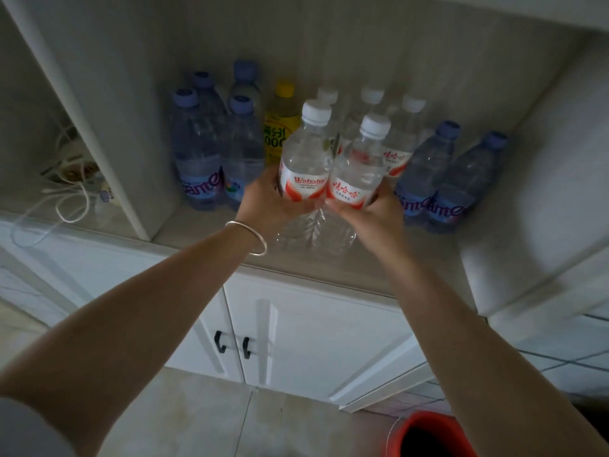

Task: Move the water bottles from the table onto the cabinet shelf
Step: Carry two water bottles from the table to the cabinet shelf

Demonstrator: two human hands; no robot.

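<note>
While both arms reach forward over the cabinet front, the head view shows each hand grasping one clear, white-capped bottle with a red-and-white label. The left hand (263, 201) curls around the lower body of the left bottle (304, 156); a thin metal bangle (248, 237) circles that wrist. The right hand (370, 211) curls around the lower body of the right bottle (357, 166). The two held bottles stand upright, side by side and touching, just above the front part of the cabinet shelf (204, 227); whether their bases touch the shelf surface cannot be told.

Behind the held pair, three more white-capped bottles (400, 150) stand in a row toward the rear wall. To their left stands a yellow-capped bottle (280, 127) with a yellow label. Further left, a group of four blue-capped bottles (197, 153) with purple labels stands close together. At the right end of the shelf, two blue-capped bottles (461, 179) of the same kind stand just beside each other.

A vertical partition (108, 133) bounds the compartment on the left; beyond it lie a power strip and white cords (72, 179). Below the shelf, two white cabinet doors (313, 334) carry dark handles (220, 341). A red bucket (428, 437) stands on the tiled floor at the lower right.
</note>
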